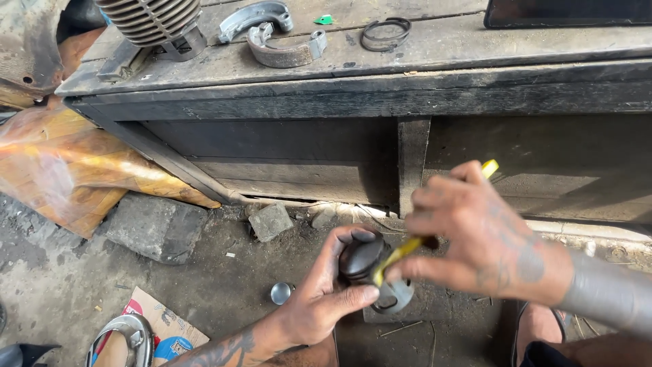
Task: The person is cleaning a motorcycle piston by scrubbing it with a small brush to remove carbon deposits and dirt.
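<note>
The left hand [326, 306] gripped the dark piston [363, 261] firmly while the right hand [475, 238], closed on a yellow tool [401, 253], would best scrape lightly across its crown.

Head camera looks steeply down, close, facing a wooden workbench [353, 81].

A small round metal part [370, 268], dark and greasy on its domed top with a paler grey body below, sits upright in mid-air above the dirt floor, in front of the wooden worktop. A thin yellow tool [407, 248] lies slanted across it, its lower tip touching the dome's right side, its upper end poking out higher right.
</note>
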